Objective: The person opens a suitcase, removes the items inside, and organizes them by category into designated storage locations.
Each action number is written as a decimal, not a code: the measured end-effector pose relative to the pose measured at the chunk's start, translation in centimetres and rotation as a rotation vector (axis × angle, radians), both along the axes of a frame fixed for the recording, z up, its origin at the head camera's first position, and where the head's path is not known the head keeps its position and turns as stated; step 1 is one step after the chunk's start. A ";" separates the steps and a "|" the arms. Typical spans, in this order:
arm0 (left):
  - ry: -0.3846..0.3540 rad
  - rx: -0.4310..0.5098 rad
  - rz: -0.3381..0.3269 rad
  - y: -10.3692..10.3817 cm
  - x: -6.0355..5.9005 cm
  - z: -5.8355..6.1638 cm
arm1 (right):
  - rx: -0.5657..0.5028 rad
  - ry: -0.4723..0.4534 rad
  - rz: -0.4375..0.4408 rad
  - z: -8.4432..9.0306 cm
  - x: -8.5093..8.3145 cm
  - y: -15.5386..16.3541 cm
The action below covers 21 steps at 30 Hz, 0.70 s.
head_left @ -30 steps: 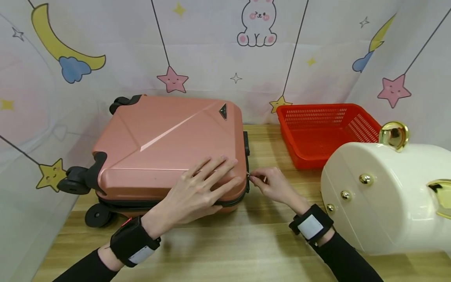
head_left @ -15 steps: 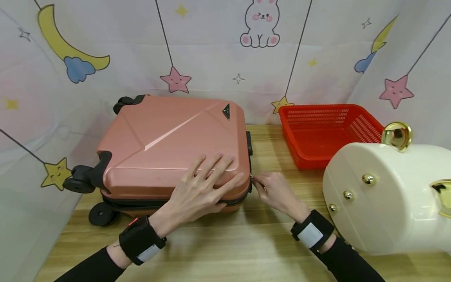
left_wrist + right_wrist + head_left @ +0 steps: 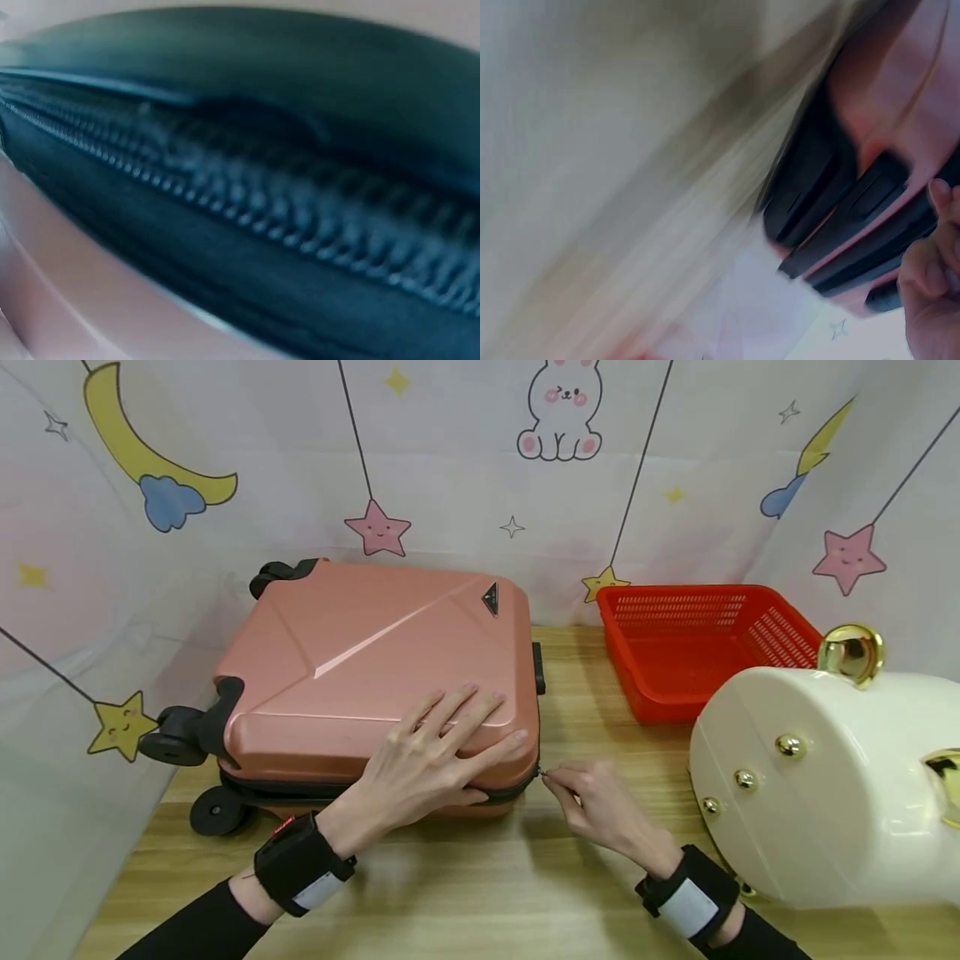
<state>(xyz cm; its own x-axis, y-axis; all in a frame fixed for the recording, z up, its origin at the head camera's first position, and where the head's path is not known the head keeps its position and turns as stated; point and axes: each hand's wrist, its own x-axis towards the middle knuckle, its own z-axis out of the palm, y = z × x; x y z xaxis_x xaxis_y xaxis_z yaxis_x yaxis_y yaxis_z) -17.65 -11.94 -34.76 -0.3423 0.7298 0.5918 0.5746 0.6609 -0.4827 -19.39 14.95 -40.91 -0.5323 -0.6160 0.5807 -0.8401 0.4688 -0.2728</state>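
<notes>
A pink hard-shell suitcase lies flat on the wooden table, wheels toward the left. My left hand rests on its lid near the front right corner, fingers spread and straight. At that corner my right hand pinches a small zipper pull between thumb and index finger. Up close in the left wrist view runs the suitcase's black zipper, its rows of teeth showing. The right wrist view catches curled fingers at its right edge, beside the suitcase's black side fittings.
Behind my right hand stands a red plastic basket. A large white rounded object with gold knobs takes up the right side of the wooden table. A printed cloth backdrop rises close behind the suitcase.
My right hand has drawn the zipper pull along the suitcase's right side toward me, to the front corner. My left hand stays on the lid. The head view has shifted slightly.
</notes>
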 end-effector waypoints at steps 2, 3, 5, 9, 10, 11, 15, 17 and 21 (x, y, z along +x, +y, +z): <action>0.000 0.002 -0.004 -0.1 -0.1 0.2 | 0.008 -0.010 0.014 0.1 0.7 -0.1; 0.002 0.002 -0.007 -0.2 -0.1 0.3 | 0.014 -0.019 0.019 0.1 1.0 -0.2; 0.003 0.007 -0.006 -0.2 -0.2 0.4 | 0.016 -0.044 0.026 0.2 1.6 -0.5; 0.019 0.018 0.000 0.0 -0.5 0.5 | 0.014 -0.068 0.051 0.3 2.7 -1.1; 0.021 0.022 0.004 0.1 -0.6 0.5 | 0.012 -0.073 0.058 0.3 2.9 -1.3; 0.026 0.021 0.007 0.1 -0.6 0.5 | 0.012 -0.075 0.063 0.4 3.1 -1.5; 0.029 0.020 0.023 0.5 -0.6 0.6 | 0.029 -0.064 0.082 0.6 3.6 -2.2; 0.030 0.024 0.034 0.8 -0.6 0.6 | 0.038 -0.052 0.095 0.7 3.7 -2.6; 0.003 0.037 0.038 1.9 -0.3 0.5 | 0.041 -0.048 0.142 0.6 3.8 -3.5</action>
